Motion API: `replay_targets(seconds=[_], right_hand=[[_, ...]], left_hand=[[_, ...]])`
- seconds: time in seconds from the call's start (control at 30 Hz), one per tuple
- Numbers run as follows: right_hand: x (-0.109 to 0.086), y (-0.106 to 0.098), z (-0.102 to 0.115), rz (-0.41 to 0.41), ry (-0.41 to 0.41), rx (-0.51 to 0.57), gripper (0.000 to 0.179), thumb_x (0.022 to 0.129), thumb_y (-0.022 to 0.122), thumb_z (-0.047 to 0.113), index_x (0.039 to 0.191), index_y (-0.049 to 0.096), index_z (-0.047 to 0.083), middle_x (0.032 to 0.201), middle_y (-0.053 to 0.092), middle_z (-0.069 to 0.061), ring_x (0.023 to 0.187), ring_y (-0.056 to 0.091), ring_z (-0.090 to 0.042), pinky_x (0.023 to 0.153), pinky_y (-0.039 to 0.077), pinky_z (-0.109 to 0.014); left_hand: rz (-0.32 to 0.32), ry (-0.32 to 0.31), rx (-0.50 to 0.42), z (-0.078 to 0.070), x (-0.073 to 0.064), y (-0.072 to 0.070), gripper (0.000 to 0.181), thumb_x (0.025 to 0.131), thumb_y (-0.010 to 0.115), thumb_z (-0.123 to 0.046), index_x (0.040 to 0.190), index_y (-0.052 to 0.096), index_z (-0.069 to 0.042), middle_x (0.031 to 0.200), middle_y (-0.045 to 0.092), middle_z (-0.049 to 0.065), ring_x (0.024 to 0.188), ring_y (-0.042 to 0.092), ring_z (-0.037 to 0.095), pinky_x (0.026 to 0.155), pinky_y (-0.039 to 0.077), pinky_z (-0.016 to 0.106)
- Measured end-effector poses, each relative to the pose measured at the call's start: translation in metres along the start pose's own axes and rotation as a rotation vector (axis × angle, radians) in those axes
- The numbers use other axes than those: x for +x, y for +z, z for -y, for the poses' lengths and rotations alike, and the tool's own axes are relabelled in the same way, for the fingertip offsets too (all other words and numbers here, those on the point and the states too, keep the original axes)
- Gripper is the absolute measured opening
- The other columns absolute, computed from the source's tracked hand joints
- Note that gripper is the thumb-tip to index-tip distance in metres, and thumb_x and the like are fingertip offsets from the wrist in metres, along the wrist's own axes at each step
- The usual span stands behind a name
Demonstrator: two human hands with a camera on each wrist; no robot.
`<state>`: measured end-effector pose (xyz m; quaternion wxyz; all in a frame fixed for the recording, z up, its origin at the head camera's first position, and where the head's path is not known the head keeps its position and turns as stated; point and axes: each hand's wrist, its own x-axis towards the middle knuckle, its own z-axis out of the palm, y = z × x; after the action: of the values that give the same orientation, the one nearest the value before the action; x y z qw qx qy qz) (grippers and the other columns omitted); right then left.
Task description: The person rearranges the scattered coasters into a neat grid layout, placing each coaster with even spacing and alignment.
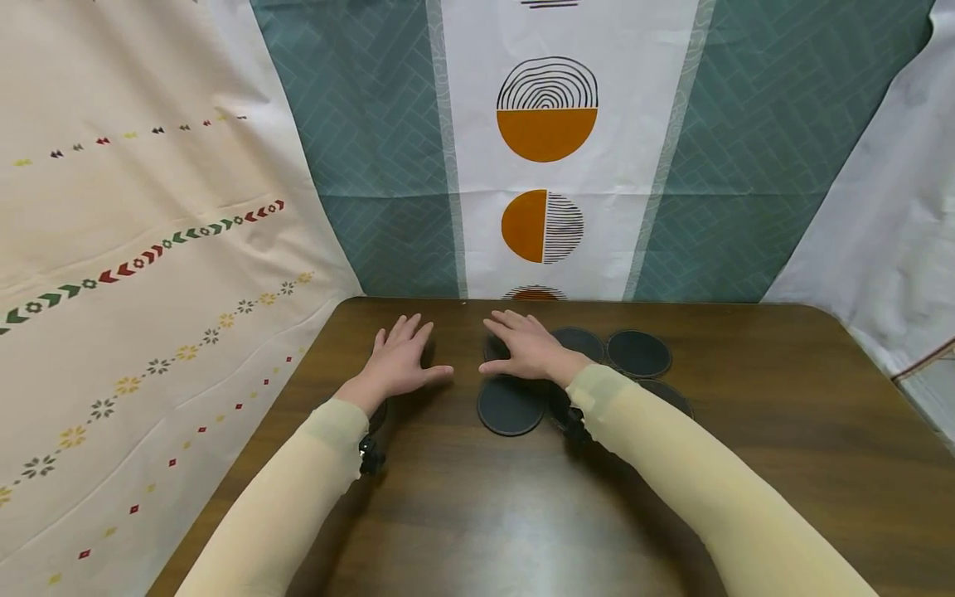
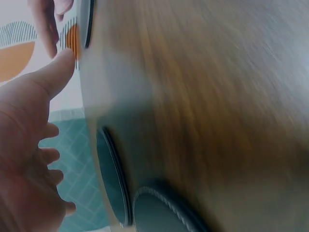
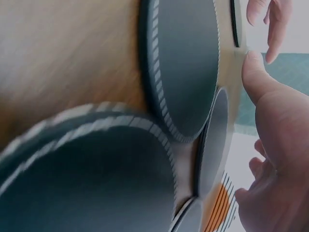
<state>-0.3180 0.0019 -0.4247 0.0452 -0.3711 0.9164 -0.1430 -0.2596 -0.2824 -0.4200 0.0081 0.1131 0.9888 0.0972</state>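
Note:
My left hand (image 1: 395, 365) hovers over the far left of the table, fingers straight and thumb stretched inward, with nothing in its grasp. Beneath it, mostly hidden in the head view, lie round black coasters; the left wrist view shows one dark disc (image 2: 113, 179) beside a stitched one (image 2: 159, 212). My right hand (image 1: 525, 348) is held palm down above another group of coasters, its fingers extended and holding nothing. In that group a front coaster (image 1: 511, 406) and a right one (image 1: 638, 354) show well, while the hand and sleeve partly cover others. White stitching runs round their rims (image 3: 186, 63).
The brown wooden table (image 1: 462, 514) has rounded far corners. Behind it hangs a green and white cloth (image 1: 373, 166) with orange half circles. A cream patterned cloth (image 1: 149, 290) borders the left side, and a white cloth (image 1: 888, 215) hangs at the right.

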Motion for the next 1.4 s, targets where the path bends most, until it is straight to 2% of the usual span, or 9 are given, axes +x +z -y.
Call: replay_targets(seconds=[0.33, 0.53, 0.73, 1.03, 1.4], right_hand=[[0.020, 0.000, 0.030, 0.027, -0.030, -0.013, 0.097, 0.104, 0.068, 0.064, 0.176, 0.030, 0.010, 0.181, 0.024, -0.016, 0.168, 0.017, -0.037, 0.134, 0.010, -0.061], [0.034, 0.004, 0.041, 0.046, -0.034, -0.023, 0.100, 0.103, 0.069, 0.066, 0.177, 0.027, 0.012, 0.182, 0.022, -0.014, 0.169, 0.015, -0.036, 0.135, 0.008, -0.059], [0.046, 0.011, 0.051, 0.053, -0.043, -0.030, 0.101, 0.102, 0.069, 0.067, 0.177, 0.028, 0.013, 0.182, 0.023, -0.013, 0.169, 0.017, -0.036, 0.134, 0.011, -0.061], [0.058, 0.021, 0.065, 0.083, -0.043, -0.022, 0.101, 0.102, 0.068, 0.068, 0.177, 0.027, 0.014, 0.182, 0.023, -0.012, 0.169, 0.017, -0.035, 0.134, 0.011, -0.061], [0.071, 0.028, 0.075, 0.107, -0.012, -0.064, 0.100, 0.103, 0.066, 0.069, 0.178, 0.025, 0.017, 0.183, 0.021, -0.010, 0.169, 0.017, -0.032, 0.135, 0.011, -0.059]], left_hand=[[-0.010, -0.062, 0.010, 0.031, -0.018, -0.004, 0.106, 0.099, 0.073, -0.067, 0.172, 0.034, -0.002, 0.177, 0.030, 0.026, 0.165, 0.016, 0.051, 0.126, 0.010, 0.080], [-0.014, -0.101, 0.004, 0.050, -0.027, -0.007, 0.107, 0.098, 0.074, -0.067, 0.171, 0.034, 0.001, 0.176, 0.030, 0.028, 0.164, 0.018, 0.052, 0.124, 0.012, 0.082], [0.001, -0.142, -0.010, 0.067, -0.035, -0.010, 0.108, 0.098, 0.073, -0.067, 0.171, 0.034, 0.002, 0.176, 0.028, 0.030, 0.163, 0.018, 0.055, 0.123, 0.014, 0.083], [0.030, -0.168, -0.013, 0.079, -0.041, -0.008, 0.108, 0.099, 0.069, -0.071, 0.169, 0.037, 0.004, 0.174, 0.029, 0.033, 0.163, 0.018, 0.057, 0.123, 0.016, 0.083], [0.056, -0.185, -0.040, 0.081, -0.038, -0.007, 0.109, 0.097, 0.071, -0.072, 0.168, 0.040, 0.004, 0.175, 0.026, 0.034, 0.163, 0.017, 0.057, 0.123, 0.014, 0.083]])
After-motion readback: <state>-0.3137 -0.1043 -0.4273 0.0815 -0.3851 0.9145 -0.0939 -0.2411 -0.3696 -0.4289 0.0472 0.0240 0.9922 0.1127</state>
